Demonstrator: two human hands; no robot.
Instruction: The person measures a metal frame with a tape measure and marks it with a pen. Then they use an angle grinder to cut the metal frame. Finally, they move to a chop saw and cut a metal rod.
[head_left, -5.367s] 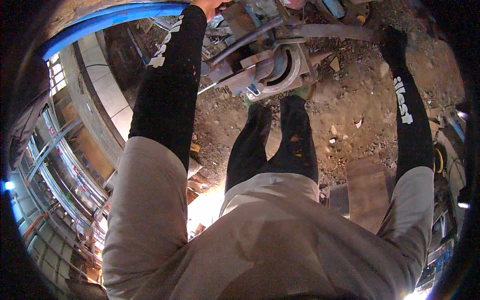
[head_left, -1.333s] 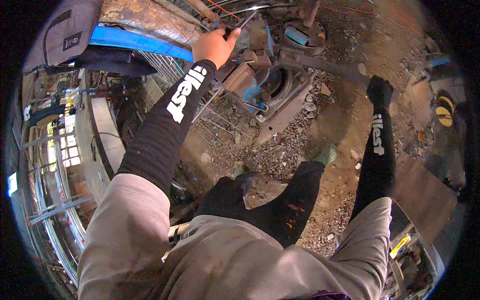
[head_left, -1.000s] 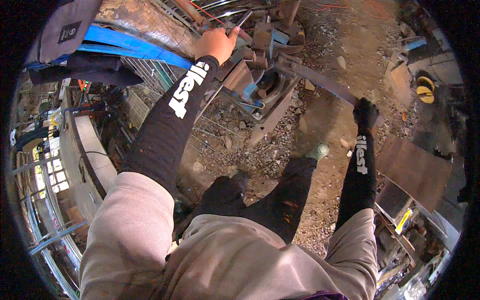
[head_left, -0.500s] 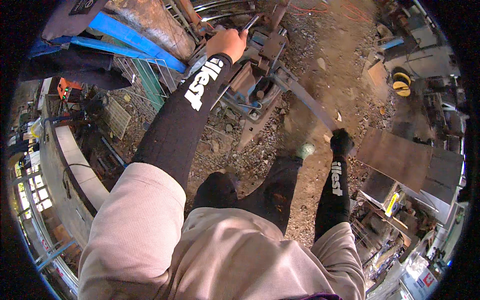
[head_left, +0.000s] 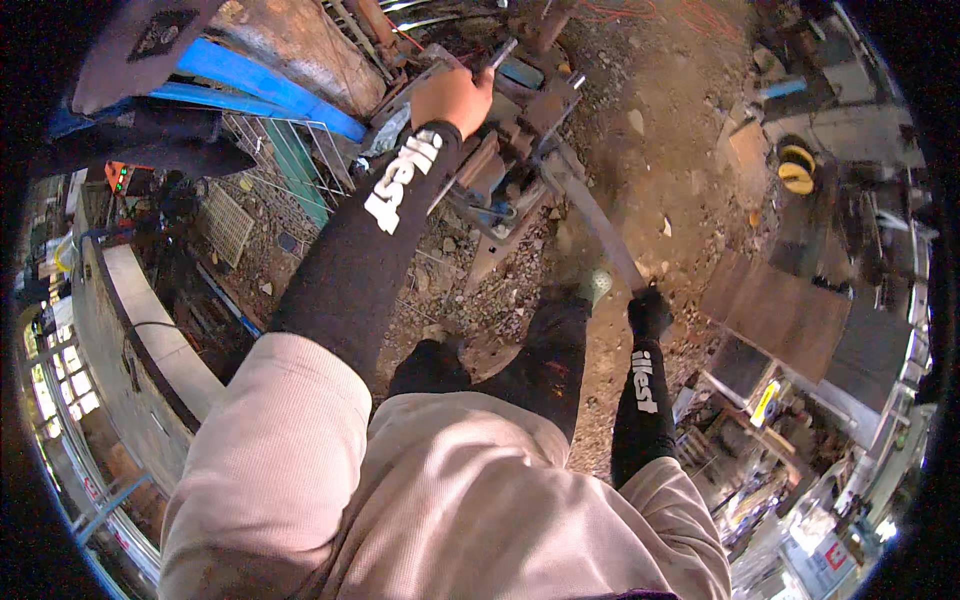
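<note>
My bare left hand (head_left: 450, 98) is closed around a metal rod (head_left: 504, 51), whose bright end sticks out past the fingers. It is at the far side of a rusty metal clamping device (head_left: 522, 128) standing low on the ground. A long flat metal bar (head_left: 598, 222) runs from that device toward me on the right. At its near end my right hand (head_left: 650, 316), in a black glove, is wrapped round it. The glove hides the bar's tip. Whether the rod is fixed to the device I cannot tell.
Blue metal beams (head_left: 270, 88) and a wire rack (head_left: 300, 165) stand at the far left. Brown boards (head_left: 775, 312) lie to the right, with yellow coils (head_left: 797, 170) beyond them. Stones and gravel (head_left: 500, 290) cover the ground by my legs.
My right hand has come nearer and a little left, with the flat bar's near end swinging along. My left hand keeps its grip on the rod, almost in place.
</note>
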